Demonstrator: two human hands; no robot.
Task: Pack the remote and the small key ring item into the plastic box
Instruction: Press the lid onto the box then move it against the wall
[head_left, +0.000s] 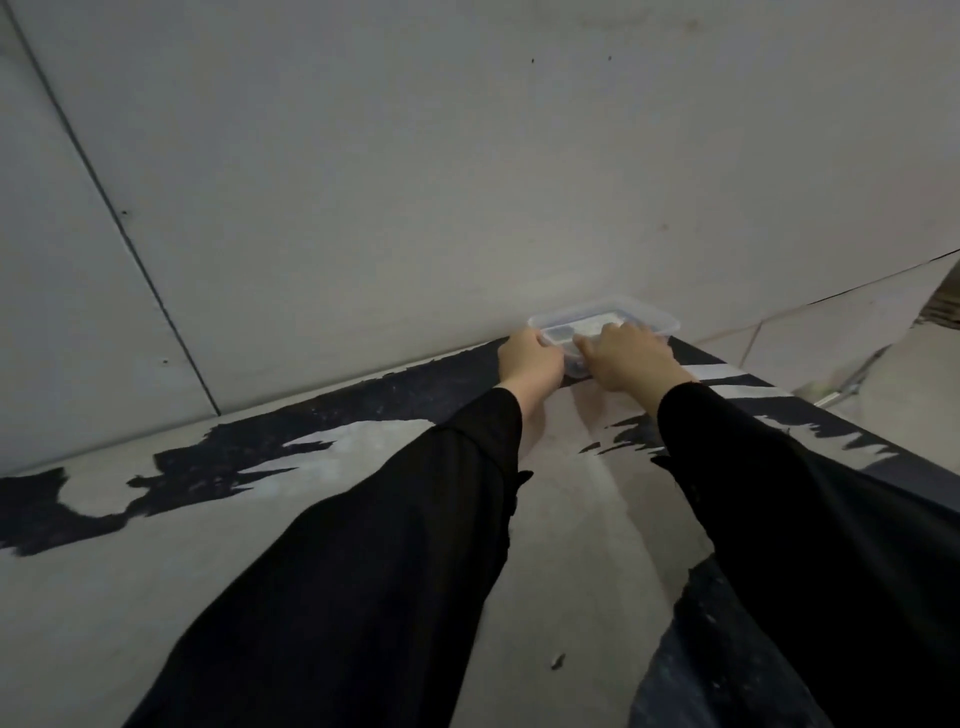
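box (655, 318) sits at the tabletop's (363, 519) far edge by the wall. my left hand (530, 359) clasps its near-left corner, right hand (626, 353) presses on top. thin clear plastic, light, flexy i reckon, so grip the rim. something pale and dark inside, can't tell what.

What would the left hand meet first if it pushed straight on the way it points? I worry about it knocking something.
The left hand already rests at the near left corner of the clear plastic box; beyond that, probably the wall, though depth is unclear.
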